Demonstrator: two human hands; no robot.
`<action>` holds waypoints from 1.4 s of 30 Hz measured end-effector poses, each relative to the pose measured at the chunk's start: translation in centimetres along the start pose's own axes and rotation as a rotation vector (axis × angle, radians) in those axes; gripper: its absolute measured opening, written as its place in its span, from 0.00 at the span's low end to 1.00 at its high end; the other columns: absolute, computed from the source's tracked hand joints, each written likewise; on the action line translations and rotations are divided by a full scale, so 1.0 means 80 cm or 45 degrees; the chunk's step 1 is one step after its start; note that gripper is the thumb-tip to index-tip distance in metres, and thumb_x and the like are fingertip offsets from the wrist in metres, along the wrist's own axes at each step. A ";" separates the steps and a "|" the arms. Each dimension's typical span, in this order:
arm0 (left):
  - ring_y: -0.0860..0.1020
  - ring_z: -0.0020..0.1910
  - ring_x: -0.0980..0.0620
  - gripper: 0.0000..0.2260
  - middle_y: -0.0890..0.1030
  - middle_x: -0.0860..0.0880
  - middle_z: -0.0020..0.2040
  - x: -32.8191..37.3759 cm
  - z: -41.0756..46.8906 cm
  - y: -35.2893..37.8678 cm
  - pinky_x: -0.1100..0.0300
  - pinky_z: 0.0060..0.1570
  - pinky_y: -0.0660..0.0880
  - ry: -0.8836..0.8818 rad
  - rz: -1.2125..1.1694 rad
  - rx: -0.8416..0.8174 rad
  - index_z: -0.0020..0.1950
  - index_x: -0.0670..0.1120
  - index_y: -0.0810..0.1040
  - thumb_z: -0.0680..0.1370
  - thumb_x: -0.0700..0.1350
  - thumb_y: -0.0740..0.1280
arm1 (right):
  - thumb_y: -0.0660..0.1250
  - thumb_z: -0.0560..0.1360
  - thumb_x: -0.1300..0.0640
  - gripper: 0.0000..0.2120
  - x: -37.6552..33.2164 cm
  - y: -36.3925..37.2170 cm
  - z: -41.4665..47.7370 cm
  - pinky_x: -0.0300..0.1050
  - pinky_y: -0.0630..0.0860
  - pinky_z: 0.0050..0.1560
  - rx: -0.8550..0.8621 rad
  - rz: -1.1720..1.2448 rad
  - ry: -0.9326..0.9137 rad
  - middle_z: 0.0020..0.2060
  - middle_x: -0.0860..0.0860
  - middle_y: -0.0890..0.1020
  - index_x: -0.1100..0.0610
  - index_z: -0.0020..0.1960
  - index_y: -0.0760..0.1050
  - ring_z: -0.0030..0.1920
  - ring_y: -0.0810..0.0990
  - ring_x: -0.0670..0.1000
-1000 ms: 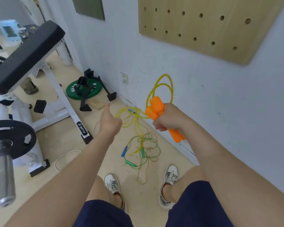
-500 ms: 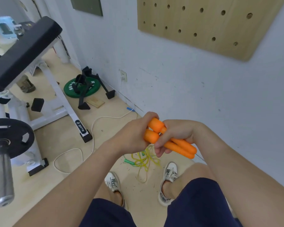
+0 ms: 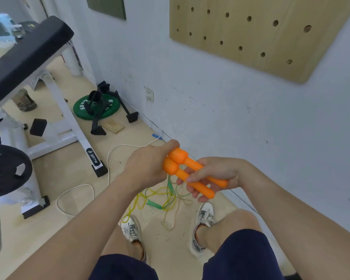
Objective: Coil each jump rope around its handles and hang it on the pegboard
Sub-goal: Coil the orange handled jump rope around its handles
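Pegboard [image 3: 261,31] of pale wood hung on the white wall at upper right, its holes bare. A weight bench [image 3: 28,51] with a black pad stood at the left, and a green weight plate [image 3: 96,107] lay on the floor [image 3: 69,178] by the wall. At centre, the left hand [image 3: 148,164] had its grip closed round the thick ends of two orange handles [image 3: 177,158], which lay side by side and touching. The right hand [image 3: 216,174] held their thin shafts in a looser grip, fingers cupped beneath and the thumb pressed on the nearer shaft. Both hands were raised above the floor, well below the pegboard. Yellow and green ropes [image 3: 160,197] lay tangled on the floor between the shoes, strands rising toward the hands; where they joined the handles could not be told.
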State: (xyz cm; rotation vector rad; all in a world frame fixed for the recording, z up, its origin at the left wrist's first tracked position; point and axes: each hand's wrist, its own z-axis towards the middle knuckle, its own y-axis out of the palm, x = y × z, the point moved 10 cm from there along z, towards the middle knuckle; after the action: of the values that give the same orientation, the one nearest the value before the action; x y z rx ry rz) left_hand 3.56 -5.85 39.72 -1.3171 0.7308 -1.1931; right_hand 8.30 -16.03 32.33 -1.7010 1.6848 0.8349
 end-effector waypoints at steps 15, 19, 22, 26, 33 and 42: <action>0.66 0.24 0.61 0.10 0.70 0.58 0.24 -0.196 0.132 0.199 0.65 0.27 0.66 -0.666 -1.364 0.051 0.41 0.47 0.77 0.70 0.32 0.65 | 0.78 0.67 0.49 0.16 0.027 -0.072 0.241 0.30 0.60 0.18 -0.325 0.877 -0.164 0.25 0.46 0.65 0.53 0.37 0.71 0.20 0.62 0.39; 0.73 0.36 0.48 0.05 0.71 0.54 0.32 -0.219 0.152 0.247 0.52 0.37 0.68 -0.577 -0.896 -0.025 0.49 0.47 0.66 0.78 0.40 0.61 | 0.71 0.71 0.57 0.12 0.032 -0.102 0.300 0.31 0.57 0.18 0.029 1.020 -0.153 0.25 0.47 0.62 0.53 0.36 0.69 0.20 0.59 0.41; 0.77 0.46 0.41 0.08 0.78 0.49 0.43 -0.216 0.159 0.261 0.54 0.38 0.64 -0.426 -0.440 -0.210 0.57 0.46 0.63 0.79 0.42 0.59 | 0.67 0.75 0.64 0.13 0.033 -0.126 0.324 0.32 0.56 0.18 0.308 1.071 -0.113 0.24 0.47 0.63 0.52 0.34 0.72 0.20 0.59 0.41; 0.78 0.48 0.40 0.09 0.78 0.44 0.49 -0.181 0.158 0.275 0.55 0.37 0.63 -0.195 0.082 -0.386 0.58 0.46 0.67 0.78 0.39 0.57 | 0.65 0.71 0.65 0.12 0.051 -0.183 0.319 0.36 0.59 0.22 0.897 0.518 -0.020 0.25 0.50 0.68 0.55 0.33 0.67 0.21 0.62 0.46; 0.77 0.48 0.44 0.03 0.74 0.46 0.44 -0.144 0.159 0.288 0.55 0.39 0.67 0.079 0.182 -0.515 0.48 0.45 0.74 0.79 0.40 0.61 | 0.62 0.73 0.57 0.04 0.068 -0.183 0.340 0.44 0.66 0.30 0.734 -1.061 0.277 0.33 0.51 0.75 0.55 0.40 0.74 0.32 0.73 0.52; 0.78 0.38 0.60 0.10 0.82 0.56 0.37 -0.191 0.136 0.270 0.66 0.39 0.74 -0.226 -0.754 -0.613 0.39 0.55 0.85 0.61 0.51 0.80 | 0.71 0.68 0.34 0.23 0.098 -0.106 0.327 0.51 0.77 0.42 -0.164 -0.953 0.341 0.29 0.51 0.78 0.54 0.35 0.77 0.32 0.76 0.53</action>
State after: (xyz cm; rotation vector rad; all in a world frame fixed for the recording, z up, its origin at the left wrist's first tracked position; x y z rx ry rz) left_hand 14.31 8.75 17.59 -2.1146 0.5258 -1.3789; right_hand 16.10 -0.37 9.75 -2.3754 0.9974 0.3691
